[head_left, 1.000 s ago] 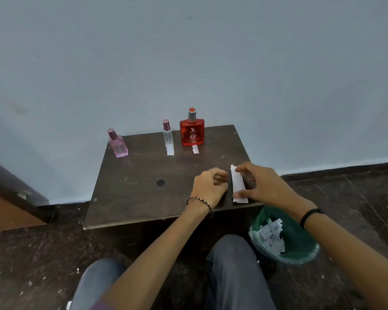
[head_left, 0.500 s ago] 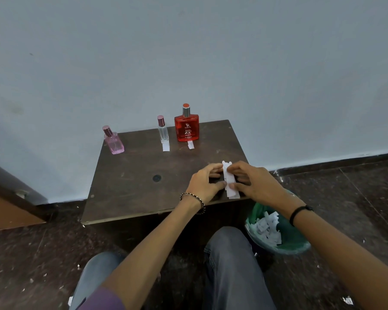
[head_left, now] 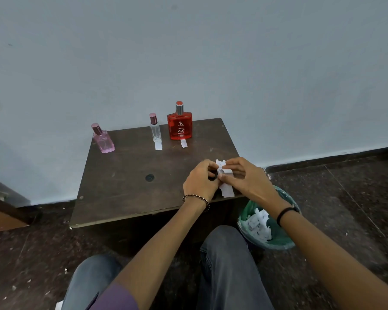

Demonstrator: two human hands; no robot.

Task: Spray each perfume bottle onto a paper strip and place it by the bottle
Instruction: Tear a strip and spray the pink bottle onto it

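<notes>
Three perfume bottles stand along the back of the dark wooden table (head_left: 126,198): a pink bottle (head_left: 103,142) at the left, a slim clear bottle (head_left: 155,129) in the middle, a red bottle (head_left: 179,126) to its right. One white paper strip (head_left: 158,144) lies in front of the clear bottle, another small strip (head_left: 183,143) in front of the red one. No strip lies by the pink bottle. My left hand (head_left: 199,182) and my right hand (head_left: 244,177) meet near the table's front right, both pinching a long white piece of paper (head_left: 226,189).
A green bin (head_left: 285,240) with several white paper scraps stands on the floor at the table's right front corner, under my right wrist. My knees are below the table's front edge. A pale wall rises right behind the bottles. A wooden panel shows at the far left.
Both hands have closed in on the paper piece and lifted its upper end off the table; a second ago only my right hand held it flat.
</notes>
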